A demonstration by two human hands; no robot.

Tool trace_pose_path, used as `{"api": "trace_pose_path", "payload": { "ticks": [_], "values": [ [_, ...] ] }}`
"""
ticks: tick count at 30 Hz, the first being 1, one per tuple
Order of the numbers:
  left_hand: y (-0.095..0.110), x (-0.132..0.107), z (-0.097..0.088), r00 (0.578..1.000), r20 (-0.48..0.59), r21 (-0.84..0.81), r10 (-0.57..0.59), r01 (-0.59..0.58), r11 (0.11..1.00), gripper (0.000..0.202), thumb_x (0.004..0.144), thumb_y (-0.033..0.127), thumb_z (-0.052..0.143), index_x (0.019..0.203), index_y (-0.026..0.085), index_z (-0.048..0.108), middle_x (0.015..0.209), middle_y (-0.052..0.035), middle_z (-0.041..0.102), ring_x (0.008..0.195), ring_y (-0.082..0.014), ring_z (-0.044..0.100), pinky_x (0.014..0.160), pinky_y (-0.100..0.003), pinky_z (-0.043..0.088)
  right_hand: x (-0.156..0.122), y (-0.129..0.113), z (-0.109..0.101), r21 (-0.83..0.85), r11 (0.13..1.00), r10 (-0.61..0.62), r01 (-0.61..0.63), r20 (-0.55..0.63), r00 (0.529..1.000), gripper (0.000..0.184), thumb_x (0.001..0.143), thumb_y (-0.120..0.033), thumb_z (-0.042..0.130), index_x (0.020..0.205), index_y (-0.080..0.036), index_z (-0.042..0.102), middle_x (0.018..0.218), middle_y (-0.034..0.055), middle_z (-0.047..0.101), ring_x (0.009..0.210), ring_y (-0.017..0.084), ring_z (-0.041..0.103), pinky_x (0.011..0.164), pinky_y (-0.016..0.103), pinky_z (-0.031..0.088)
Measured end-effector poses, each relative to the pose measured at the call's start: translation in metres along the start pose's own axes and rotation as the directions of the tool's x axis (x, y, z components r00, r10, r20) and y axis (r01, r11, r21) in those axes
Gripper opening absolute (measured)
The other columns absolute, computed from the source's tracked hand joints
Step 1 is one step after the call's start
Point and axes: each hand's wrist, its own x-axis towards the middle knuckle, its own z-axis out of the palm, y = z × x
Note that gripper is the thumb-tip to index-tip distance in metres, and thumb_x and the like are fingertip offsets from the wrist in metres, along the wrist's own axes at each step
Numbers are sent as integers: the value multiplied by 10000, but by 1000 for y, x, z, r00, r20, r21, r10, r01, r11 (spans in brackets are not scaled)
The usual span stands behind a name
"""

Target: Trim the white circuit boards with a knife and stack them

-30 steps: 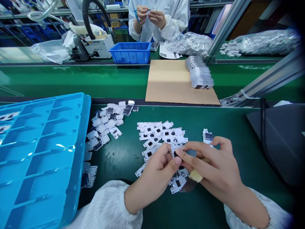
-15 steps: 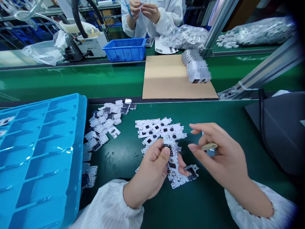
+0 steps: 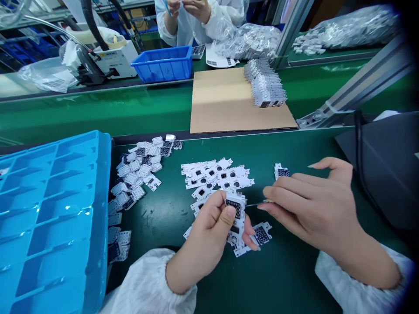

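Note:
My left hand (image 3: 209, 229) pinches a stack of small white circuit pieces (image 3: 236, 217) just above the dark green mat, thumb on the top piece. My right hand (image 3: 310, 205) is closed round a thin tool (image 3: 258, 203) whose tip points left at the top of that stack. A spread of similar white pieces (image 3: 218, 174) lies just beyond my left hand. One separate piece (image 3: 281, 171) lies beside my right fingers.
A light blue compartment tray (image 3: 52, 218) fills the left. A heap of small perforated white pieces (image 3: 139, 172) lies beside it. On the green belt beyond are a cardboard sheet (image 3: 225, 102) with stacked pieces (image 3: 265, 87), a blue bin (image 3: 163, 64), and a person in white. A dark object (image 3: 386, 170) stands right.
My right hand drew away from my left, then came back with the thin tool pointed at the stack. My left hand lifted the stack clear of the spread. The view tilted down.

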Motion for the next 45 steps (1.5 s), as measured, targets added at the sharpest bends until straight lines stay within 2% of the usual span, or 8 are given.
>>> {"api": "trace_pose_path", "payload": {
  "ticks": [13,22,27,30,32,36,40,45],
  "values": [
    [9,0,0,987,-66,374,-149,163,913,274,892,444,441,817,182,408,669,15,555,506,-83,519,517,-238,478,-5,6,-5,-33,994,-102,106,111,989,316,919,-325,452,642,-204,545,545,-46,523,501,88,374,776,415,234],
    [7,0,4,976,-67,419,-209,218,882,308,869,478,459,792,190,384,642,25,541,478,-79,511,479,-228,457,-7,4,-2,237,968,-2,-82,332,943,404,915,-309,402,534,-180,436,415,-69,402,421,69,238,758,373,242],
    [9,1,2,984,-162,370,-81,136,919,291,872,457,473,799,184,407,621,38,535,455,-65,485,464,-209,444,-8,15,-11,24,986,162,-163,50,986,333,914,-329,447,627,-193,546,496,-46,501,457,85,384,748,391,249],
    [12,1,1,979,-193,315,-60,120,942,285,878,451,468,796,184,411,599,44,535,430,-56,461,436,-190,415,-10,22,-13,74,900,436,-430,-99,895,311,911,-316,475,639,-184,548,439,-53,425,418,74,354,650,348,302],
    [11,2,1,976,-204,300,-71,131,945,301,860,471,485,793,189,406,581,46,530,417,-60,448,420,-188,401,-9,18,-8,310,792,533,-526,68,843,278,890,-387,499,710,-186,563,482,-46,459,416,78,388,528,289,332],
    [3,2,1,984,-174,431,-47,119,894,268,864,458,469,840,192,440,597,37,519,461,-94,486,469,-227,430,-2,-12,10,624,487,347,-612,504,791,214,815,-408,593,846,-203,539,657,-19,605,503,109,522,402,223,364],
    [-3,-4,1,994,-95,686,51,28,727,245,920,343,383,1085,191,482,751,-25,592,655,-145,576,633,-275,452,1,-26,17,658,311,315,-686,609,728,106,853,-290,538,793,-205,524,597,-32,610,527,125,589,463,216,454],
    [3,-6,-2,984,17,875,177,-100,473,499,918,277,383,1387,179,246,1091,-135,591,962,-225,566,815,-376,452,-11,14,19,482,610,452,-629,440,776,265,827,-442,549,800,-188,620,730,33,664,593,174,616,446,249,460]
  ]
}}
